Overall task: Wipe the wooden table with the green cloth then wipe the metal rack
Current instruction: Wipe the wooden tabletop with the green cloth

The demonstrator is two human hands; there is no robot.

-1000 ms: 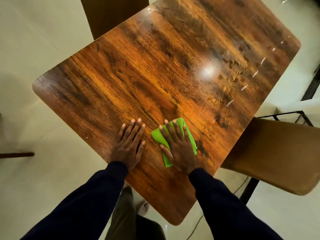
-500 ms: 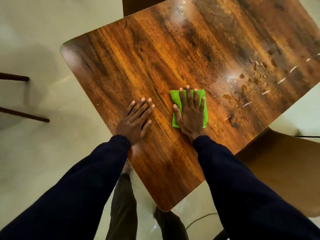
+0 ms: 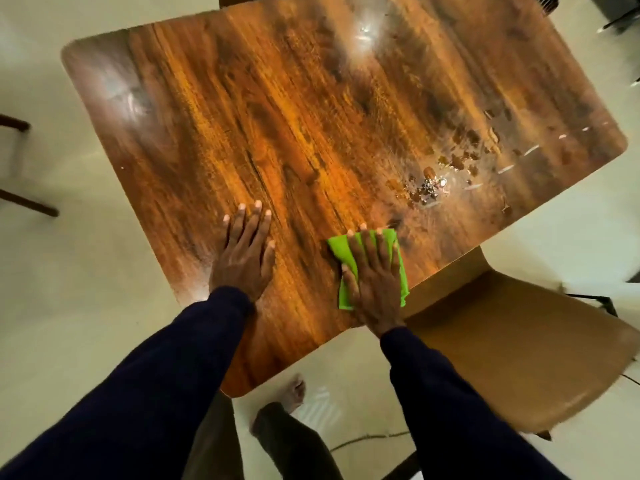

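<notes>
Step in hand: wiping the wooden table [image 3: 277, 116]. Our right hand [image 3: 375, 282] lies flat on the folded green cloth [image 3: 341, 249], fingers straight and close together. It presses the cloth onto the near right part of the top, just inside the edge beside the chair [image 3: 519, 341]. Our left hand [image 3: 244, 258] rests flat and empty on bare wood to the left, fingers straight, apart from the cloth; we judge it a brace. Beyond the cloth, toward the far right, a patch of wet blotches [image 3: 427, 190] glistens, apart from the cloth. To do this well, we judge: spread palm weight evenly so the cloth does not bunch under the fingers. Sweep in overlapping passes along the grain. Carry the cloth through the wet patch rather than round it, drawing liquid inward, not off the edge onto the chair. Refold to a dry face if it smears. The hazy smear [image 3: 128, 95] at the far left corner also wants a pass. The metal rack is not in view; we judge that part not yet begun.
</notes>
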